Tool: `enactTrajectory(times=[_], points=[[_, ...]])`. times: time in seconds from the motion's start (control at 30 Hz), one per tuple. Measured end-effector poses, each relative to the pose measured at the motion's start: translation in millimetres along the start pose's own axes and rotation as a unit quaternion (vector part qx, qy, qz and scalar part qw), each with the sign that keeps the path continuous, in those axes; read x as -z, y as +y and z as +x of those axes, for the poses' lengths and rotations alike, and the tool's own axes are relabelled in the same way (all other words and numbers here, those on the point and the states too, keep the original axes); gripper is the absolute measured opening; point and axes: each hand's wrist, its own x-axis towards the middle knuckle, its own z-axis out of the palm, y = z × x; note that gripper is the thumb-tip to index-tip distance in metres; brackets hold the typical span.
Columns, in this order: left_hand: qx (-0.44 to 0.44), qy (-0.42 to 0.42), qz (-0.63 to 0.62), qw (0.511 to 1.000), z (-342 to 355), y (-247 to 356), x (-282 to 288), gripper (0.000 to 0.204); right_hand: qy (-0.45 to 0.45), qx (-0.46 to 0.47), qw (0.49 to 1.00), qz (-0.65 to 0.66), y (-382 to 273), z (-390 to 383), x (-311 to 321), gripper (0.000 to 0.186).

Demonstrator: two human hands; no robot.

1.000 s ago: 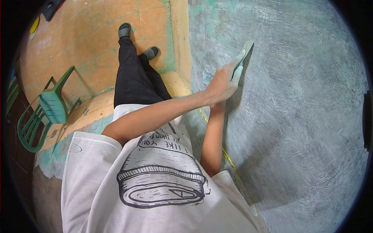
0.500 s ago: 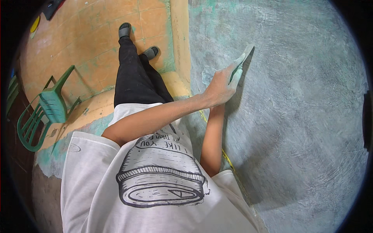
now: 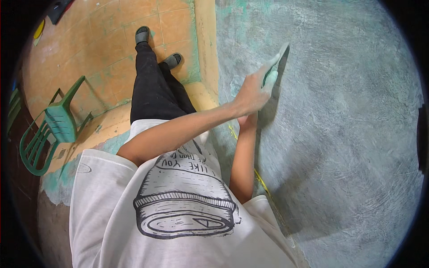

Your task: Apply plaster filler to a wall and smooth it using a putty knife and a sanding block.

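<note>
My left hand [image 3: 253,92], dusted pale green, reaches across my body to the grey wall [image 3: 339,111]. It is closed on a flat, pale scraper [image 3: 284,48], with fingers stretched along the blade and the tip at or very near the wall. Where the scraper's handle ends is hidden by the hand. Behind the left wrist is my right hand [image 3: 248,118]; only its wrist end shows, and its fingers are out of sight. A pale, putty-smeared flat piece [image 3: 235,85] peeks out beside the left hand; what supports it is hidden.
A green plastic chair [image 3: 60,123] stands at the left. Orange tiles [image 3: 107,49] cover the floor around my slippers [image 3: 142,35]. A yellow strip [image 3: 260,181] runs down the wall beside my right arm. Yellow and dark items [image 3: 39,29] lie at the far left.
My left hand and the scraper have shifted slightly up and to the left along the wall. The right wrist and the pale flat piece have moved a little left too.
</note>
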Motion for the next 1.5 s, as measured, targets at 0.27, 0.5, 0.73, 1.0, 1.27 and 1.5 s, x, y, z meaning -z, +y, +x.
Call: enactTrajectory(times=[0.27,0.5,0.73,1.0,1.27,1.5], points=[[0.004,0.001,-0.017,1.000,-1.3,4.5,-2.1,0.044,-0.008,-0.006,1.000,-0.015,-2.3,8.8,-0.9,0.056],[0.024,-0.013,-0.012,1.000,-6.4,2.0,-6.3,0.047,-0.009,-0.010,1.000,-0.018,0.4,3.9,0.3,0.055],[0.065,-0.023,-0.014,0.997,-5.8,7.5,-5.6,0.047,-0.006,-0.014,1.000,-0.023,-1.5,-2.3,6.0,0.054],[0.056,-0.008,-0.032,0.998,-0.9,6.3,-6.7,0.046,-0.003,-0.017,0.999,-0.027,0.0,-8.4,5.9,0.053],[-0.024,0.045,0.027,0.998,5.0,-1.8,-9.0,0.045,-0.005,-0.015,0.999,-0.033,0.6,17.2,5.7,0.052],[0.066,-0.031,-0.038,0.997,-9.5,15.0,-9.4,0.047,-0.009,-0.015,0.999,-0.035,-2.8,-10.8,12.2,0.051]])
